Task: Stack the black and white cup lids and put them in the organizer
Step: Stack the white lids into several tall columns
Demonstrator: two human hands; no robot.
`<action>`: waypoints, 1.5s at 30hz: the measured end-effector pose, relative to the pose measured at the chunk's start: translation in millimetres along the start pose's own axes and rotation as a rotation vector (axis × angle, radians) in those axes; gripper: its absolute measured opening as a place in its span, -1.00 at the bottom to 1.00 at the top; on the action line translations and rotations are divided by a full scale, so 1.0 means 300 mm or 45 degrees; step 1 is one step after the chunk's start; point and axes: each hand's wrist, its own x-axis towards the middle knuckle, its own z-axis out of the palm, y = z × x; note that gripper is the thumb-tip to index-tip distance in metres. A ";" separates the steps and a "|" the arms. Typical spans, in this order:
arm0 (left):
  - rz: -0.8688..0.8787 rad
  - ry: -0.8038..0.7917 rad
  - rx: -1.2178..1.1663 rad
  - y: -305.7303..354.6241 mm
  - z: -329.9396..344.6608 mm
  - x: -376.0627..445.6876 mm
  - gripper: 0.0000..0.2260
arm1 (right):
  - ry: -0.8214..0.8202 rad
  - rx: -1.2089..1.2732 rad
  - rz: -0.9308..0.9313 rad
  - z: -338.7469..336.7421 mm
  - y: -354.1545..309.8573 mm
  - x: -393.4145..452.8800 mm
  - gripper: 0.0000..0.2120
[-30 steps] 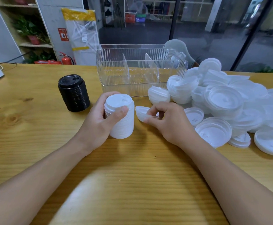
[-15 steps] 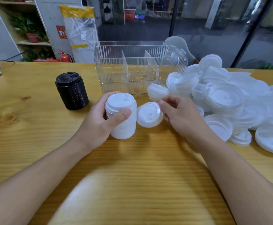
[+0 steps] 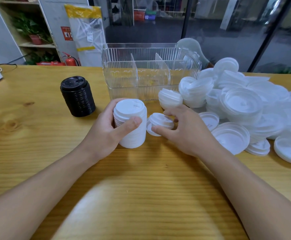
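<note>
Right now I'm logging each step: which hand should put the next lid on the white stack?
Right. The right hand already pinches a loose lid beside the white stack, and the left hand grips that stack.

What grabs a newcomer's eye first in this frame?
Probably the big loose heap of white lids sprawled over the table's right side. Next, centre: the left hand grips a tall white lid stack while the right hand holds a single white lid beside it. Behind stand a clear organizer and a black lid stack.
</note>
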 end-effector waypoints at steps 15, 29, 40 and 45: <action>0.000 0.005 0.035 -0.014 -0.008 -0.004 -0.35 | 0.043 0.102 0.123 0.007 -0.029 -0.004 -0.51; -0.010 -0.124 -0.026 -0.013 0.017 -0.008 -0.34 | 0.039 0.805 -0.299 -0.067 -0.122 -0.046 -0.49; -0.025 -0.161 -0.067 -0.018 0.028 -0.006 -0.36 | -0.210 0.699 -0.407 -0.059 -0.118 -0.043 -0.46; -0.025 -0.172 -0.066 -0.017 0.024 -0.006 -0.34 | -0.235 0.706 -0.390 -0.066 -0.098 -0.043 -0.34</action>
